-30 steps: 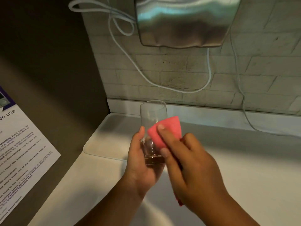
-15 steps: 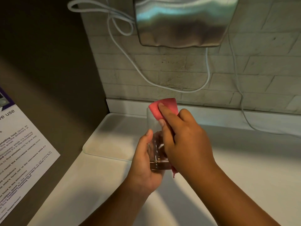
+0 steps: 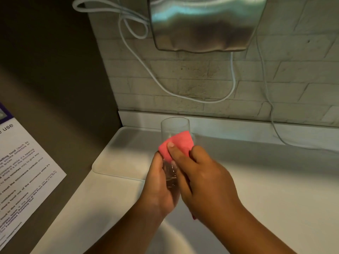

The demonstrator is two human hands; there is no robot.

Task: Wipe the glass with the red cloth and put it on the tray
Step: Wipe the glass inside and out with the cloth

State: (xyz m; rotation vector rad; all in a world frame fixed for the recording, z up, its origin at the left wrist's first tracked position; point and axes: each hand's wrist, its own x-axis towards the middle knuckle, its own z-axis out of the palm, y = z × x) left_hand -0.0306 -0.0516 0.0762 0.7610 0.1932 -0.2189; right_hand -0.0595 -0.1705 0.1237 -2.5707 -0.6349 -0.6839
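Note:
A clear drinking glass (image 3: 175, 128) stands upright in the air above the counter. My left hand (image 3: 158, 184) grips its lower half from the left. My right hand (image 3: 203, 178) presses a red cloth (image 3: 178, 143) against the side of the glass facing me, about halfway up, with the index finger on top of the cloth. The bottom of the glass is hidden between my two hands. A white tray (image 3: 119, 156) lies on the counter in the back left corner, just behind and left of the glass.
A white counter (image 3: 275, 180) runs to the right. A steel wall unit (image 3: 205, 24) hangs above, with white cables (image 3: 233, 85) looping down the brick wall. A dark side panel with a printed notice (image 3: 23, 171) stands on the left.
My right hand slid the red cloth up to the rim of the glass and back down to the middle. The glass stays in my left hand.

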